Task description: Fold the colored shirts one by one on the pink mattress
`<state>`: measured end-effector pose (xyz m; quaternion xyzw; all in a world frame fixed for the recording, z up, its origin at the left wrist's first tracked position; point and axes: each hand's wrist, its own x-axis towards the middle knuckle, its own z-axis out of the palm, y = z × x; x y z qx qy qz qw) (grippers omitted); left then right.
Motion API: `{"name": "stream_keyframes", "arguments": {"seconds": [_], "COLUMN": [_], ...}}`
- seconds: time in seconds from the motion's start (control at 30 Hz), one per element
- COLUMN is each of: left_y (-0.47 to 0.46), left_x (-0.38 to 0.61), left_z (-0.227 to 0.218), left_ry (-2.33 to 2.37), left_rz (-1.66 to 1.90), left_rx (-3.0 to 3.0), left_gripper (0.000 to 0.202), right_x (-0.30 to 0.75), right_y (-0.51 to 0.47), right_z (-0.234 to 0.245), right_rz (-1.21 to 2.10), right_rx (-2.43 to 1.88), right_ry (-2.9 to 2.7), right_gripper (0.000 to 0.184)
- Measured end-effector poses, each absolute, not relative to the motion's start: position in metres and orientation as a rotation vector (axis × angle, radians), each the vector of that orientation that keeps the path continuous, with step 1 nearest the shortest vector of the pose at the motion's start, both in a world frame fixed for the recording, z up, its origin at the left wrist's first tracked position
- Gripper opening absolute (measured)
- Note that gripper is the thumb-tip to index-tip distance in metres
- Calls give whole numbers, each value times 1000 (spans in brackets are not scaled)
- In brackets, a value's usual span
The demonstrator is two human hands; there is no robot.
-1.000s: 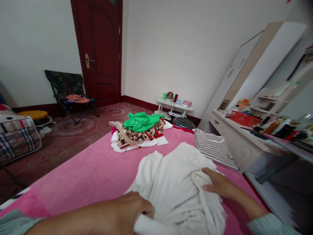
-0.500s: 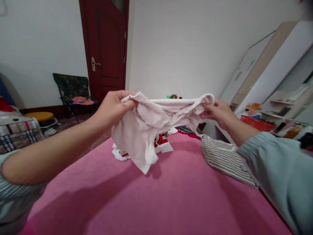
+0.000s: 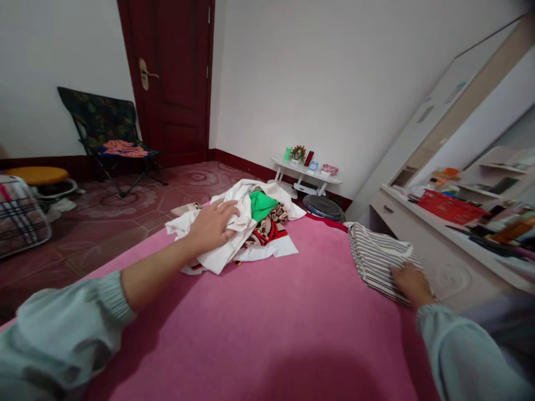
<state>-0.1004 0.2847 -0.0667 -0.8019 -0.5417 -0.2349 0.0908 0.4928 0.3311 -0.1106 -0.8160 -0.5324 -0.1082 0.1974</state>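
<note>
My left hand (image 3: 214,225) lies on a crumpled white garment (image 3: 220,257), its fingers stretched over the cloth. This garment sits on a heap with a green cloth (image 3: 262,206) and a brown-and-red patterned garment (image 3: 267,233) showing beside it. At the right edge of the pink bedding (image 3: 292,312), my right hand (image 3: 412,283) is on a folded garment with black and white stripes (image 3: 376,259). Its fingers are curled down onto the stripes, and the fingertips are partly hidden.
A white dresser (image 3: 443,256) with a red basket (image 3: 451,207) stands close on the right. Beyond the bed are a low white shelf (image 3: 307,171) and a dark round object (image 3: 322,207). A folding chair (image 3: 106,125) and yellow stool (image 3: 35,176) stand left, near the door (image 3: 175,83).
The white garment, held up between both hands before, now lies on the heap. My right hand has let go of it and moved right and down to the striped garment. The view has shifted.
</note>
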Motion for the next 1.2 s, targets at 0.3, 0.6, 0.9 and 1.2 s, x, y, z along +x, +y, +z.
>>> {"name": "stream_keyframes", "arguments": {"seconds": [0.3, 0.6, 0.9, 1.2], "left_y": [279, 278, 272, 245], "left_x": [-87, -89, -90, -58], "left_z": [-67, -67, -57, -26], "left_ry": [-1561, -1542, -1576, -1512], "left_rz": [-571, -575, -538, -765], "left_rx": [-2274, -2256, -2298, -2326], "left_gripper": [40, 38, 38, 35], "right_x": [495, 440, 267, 288], "right_y": [301, 272, 88, 104], "right_z": [-109, -28, 3, -31], "right_rz": [-85, -383, 483, 378], "right_rx": [-2300, -2002, -1120, -1426], "right_ry": [-1220, -1017, -2283, -1783], "right_gripper": [30, 24, 2, 18]}}
